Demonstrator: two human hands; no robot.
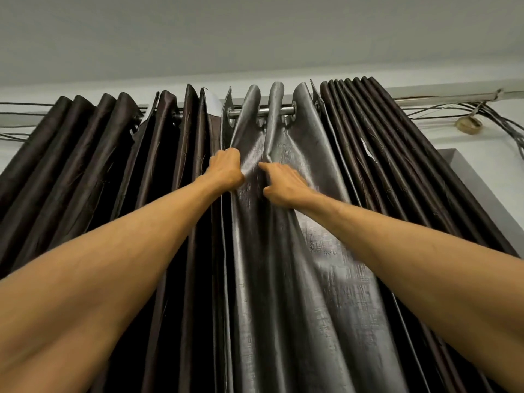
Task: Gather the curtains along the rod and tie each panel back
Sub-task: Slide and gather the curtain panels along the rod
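Note:
A silver-grey curtain panel [306, 251] hangs by metal eyelets from a steel rod [268, 110] high in the middle. Dark brown panels hang bunched in pleats to its left [93, 154] and right [377, 143]. My left hand [225, 168] is clenched on the grey panel's left edge, a short way below the rod. My right hand [280, 184] grips a fold of the same grey panel just to the right, index finger stretched up along the fold. Both arms reach upward. No tie-back shows.
Loose cables [453, 109] run along the wall behind the rod on both sides, with a roll of tape [469, 124] hanging at the upper right. A grey box edge [482, 188] juts out at the right. The ceiling is close above.

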